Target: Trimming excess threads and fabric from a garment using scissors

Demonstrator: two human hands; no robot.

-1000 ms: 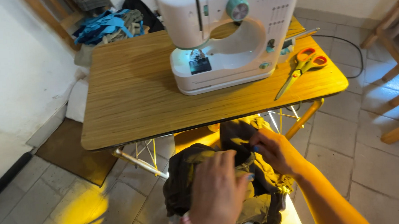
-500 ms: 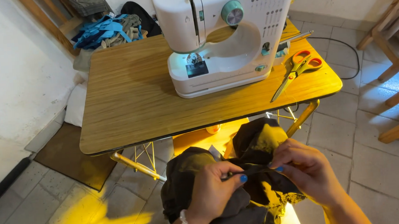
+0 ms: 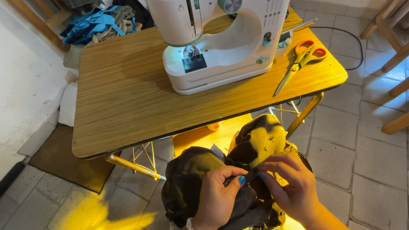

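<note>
A bundle of dark brown fabric point(image 3: 194, 172) lies bunched in my lap, below the table's near edge. My left hand point(image 3: 216, 197) grips a fold of it, thumb and fingers pinched on a seam. My right hand point(image 3: 289, 185) pinches the same fold from the right, fingertips meeting the left thumb. A white sewing machine point(image 3: 218, 33) with a teal dial stands on the wooden table point(image 3: 118, 96), its lamp lit over the needle plate. Orange-handled scissors point(image 3: 300, 61) lie to the right of the machine.
A pile of blue and grey cloth point(image 3: 97, 24) sits behind the table at the left. A black cable point(image 3: 346, 35) runs off the table's right side. Wooden chair legs point(image 3: 399, 46) stand at the right. Tiled floor and a white wall point(image 3: 8, 70) surround the table.
Both hands have shifted on the fabric: the left hand came down from covering the bundle, and the two now pinch one fold together. The view has moved closer to the table.
</note>
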